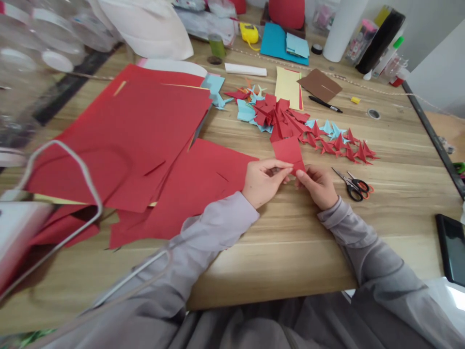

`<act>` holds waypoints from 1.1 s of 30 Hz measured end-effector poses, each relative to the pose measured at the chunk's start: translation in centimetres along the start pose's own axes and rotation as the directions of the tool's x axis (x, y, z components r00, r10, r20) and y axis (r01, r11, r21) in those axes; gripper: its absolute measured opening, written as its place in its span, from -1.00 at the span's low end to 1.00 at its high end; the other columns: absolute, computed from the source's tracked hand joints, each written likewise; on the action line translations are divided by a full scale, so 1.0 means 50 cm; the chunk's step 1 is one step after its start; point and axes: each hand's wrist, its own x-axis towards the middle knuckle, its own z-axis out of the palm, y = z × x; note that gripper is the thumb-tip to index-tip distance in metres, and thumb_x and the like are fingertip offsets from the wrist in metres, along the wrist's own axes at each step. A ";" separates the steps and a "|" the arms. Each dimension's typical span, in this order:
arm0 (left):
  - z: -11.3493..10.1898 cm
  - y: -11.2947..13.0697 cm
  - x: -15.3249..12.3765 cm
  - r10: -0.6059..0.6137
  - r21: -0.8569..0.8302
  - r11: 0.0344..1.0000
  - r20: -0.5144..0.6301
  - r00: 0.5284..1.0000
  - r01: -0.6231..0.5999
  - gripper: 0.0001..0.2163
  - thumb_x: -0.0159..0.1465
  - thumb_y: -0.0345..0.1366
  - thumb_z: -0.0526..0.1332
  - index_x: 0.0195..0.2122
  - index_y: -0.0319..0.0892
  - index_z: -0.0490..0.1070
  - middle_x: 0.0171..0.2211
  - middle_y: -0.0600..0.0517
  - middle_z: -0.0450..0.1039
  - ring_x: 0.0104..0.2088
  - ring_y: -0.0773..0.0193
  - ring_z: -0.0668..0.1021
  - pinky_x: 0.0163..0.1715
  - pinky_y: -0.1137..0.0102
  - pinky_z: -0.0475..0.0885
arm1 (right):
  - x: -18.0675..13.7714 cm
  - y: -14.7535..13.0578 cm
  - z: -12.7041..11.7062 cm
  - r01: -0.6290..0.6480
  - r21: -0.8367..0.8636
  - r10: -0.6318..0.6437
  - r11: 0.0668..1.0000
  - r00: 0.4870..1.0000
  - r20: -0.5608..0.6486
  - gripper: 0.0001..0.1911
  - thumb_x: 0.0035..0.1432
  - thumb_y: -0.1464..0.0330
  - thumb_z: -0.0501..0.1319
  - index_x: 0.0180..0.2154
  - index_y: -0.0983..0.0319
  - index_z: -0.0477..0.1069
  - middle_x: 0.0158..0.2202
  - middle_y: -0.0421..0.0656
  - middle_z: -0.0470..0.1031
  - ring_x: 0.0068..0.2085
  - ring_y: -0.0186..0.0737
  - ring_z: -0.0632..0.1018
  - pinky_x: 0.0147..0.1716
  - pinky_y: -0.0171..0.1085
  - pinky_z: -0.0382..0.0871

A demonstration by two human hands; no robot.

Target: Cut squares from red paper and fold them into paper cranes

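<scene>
A small red paper square [288,151] lies on the wooden table [276,252] in front of me. My left hand [262,182] pinches its near left edge, fingers closed on the paper. My right hand [318,186] pinches its near right corner, thumb and fingers pressed together. Just beyond the square lies a heap of folded red paper pieces [281,118] and a row of folded red and blue paper shapes [337,141].
Large red paper sheets [138,140] cover the table's left half. Scissors with red-black handles [354,185] lie right of my right hand. A black pen [325,103], brown card [320,85], yellow paper [287,87], blue paper [279,43], a white roll [343,26] and a dark tablet [454,247] lie around.
</scene>
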 end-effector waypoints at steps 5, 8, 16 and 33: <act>0.007 -0.005 -0.004 -0.048 -0.059 0.997 0.090 0.995 0.053 -0.91 0.01 -0.33 0.37 -0.47 -0.23 0.55 -0.60 0.04 0.51 -0.60 0.36 0.52 -0.54 0.46 0.46 | -0.002 0.003 -0.001 0.020 -0.014 -0.020 1.000 1.000 0.016 -0.55 -0.03 -0.04 0.28 -0.56 0.23 0.38 -0.63 -0.24 0.42 -0.59 -0.37 0.41 -0.57 -0.34 0.32; 0.002 -0.007 0.001 -0.076 -0.082 0.993 0.113 0.991 0.086 -0.87 -0.03 -0.35 0.39 -0.43 -0.24 0.54 -0.60 0.05 0.50 -0.59 0.36 0.53 -0.51 0.46 0.48 | -0.002 0.006 -0.001 0.024 -0.007 -0.024 1.000 1.000 0.006 -0.55 -0.06 -0.04 0.29 -0.56 0.22 0.38 -0.62 -0.25 0.42 -0.58 -0.37 0.41 -0.55 -0.33 0.32; 0.003 -0.008 0.004 -0.069 -0.057 0.996 0.081 0.994 0.074 -0.86 -0.06 -0.36 0.39 -0.46 -0.25 0.51 -0.62 0.05 0.49 -0.60 0.37 0.52 -0.53 0.47 0.45 | -0.001 0.016 0.001 0.020 0.028 -0.020 0.999 1.000 0.016 -0.60 -0.03 0.02 0.31 -0.48 0.23 0.41 -0.53 -0.21 0.48 -0.51 -0.34 0.45 -0.49 -0.31 0.35; 0.011 -0.005 0.015 -0.147 -0.112 0.982 0.038 0.988 0.150 -0.52 -0.19 -0.34 0.46 -0.46 -0.11 0.08 -0.74 0.29 0.23 -0.74 0.39 0.41 -0.73 0.55 0.25 | 0.000 0.007 0.000 0.004 0.021 -0.004 1.000 1.000 0.006 -0.55 -0.10 0.01 0.35 -0.58 0.22 0.27 -0.66 -0.29 0.32 -0.61 -0.43 0.29 -0.59 -0.35 0.15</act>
